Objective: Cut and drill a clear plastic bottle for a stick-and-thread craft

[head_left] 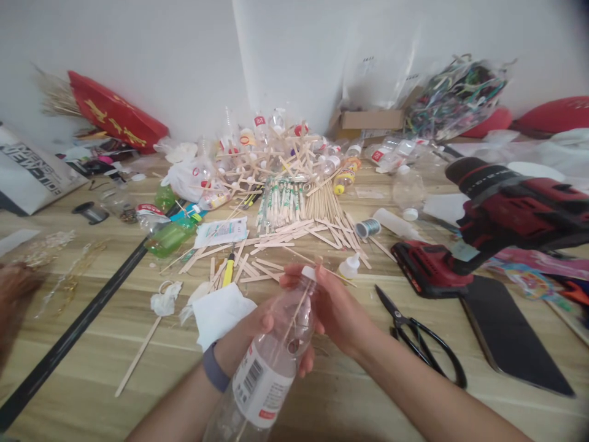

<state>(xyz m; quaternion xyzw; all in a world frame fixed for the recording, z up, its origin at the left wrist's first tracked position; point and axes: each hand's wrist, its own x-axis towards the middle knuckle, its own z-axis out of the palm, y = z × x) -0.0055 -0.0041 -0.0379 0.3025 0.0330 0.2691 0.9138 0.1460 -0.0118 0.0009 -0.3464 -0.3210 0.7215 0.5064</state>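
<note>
A clear plastic bottle [264,374] with a white label lies tilted across my hands, its white cap pointing away from me. My left hand [257,320] is wrapped round the bottle's upper part from the left and beneath, fingertips showing on the far side. With thumb and fingers about the neck, my right hand [338,310] grips it just by the white cap [308,272]. Through the clear wall a thin wooden skewer [297,313] shows, running lengthwise. A round hole [293,347] appears in the bottle's shoulder.
Black scissors [405,328], a phone [515,334] and a red cordless drill [519,215] lie to the right. Popsicle sticks [294,236], a yellow knife [229,270] and several bottles fill the table ahead. At the left edge another person's hand [16,285] rests near chains.
</note>
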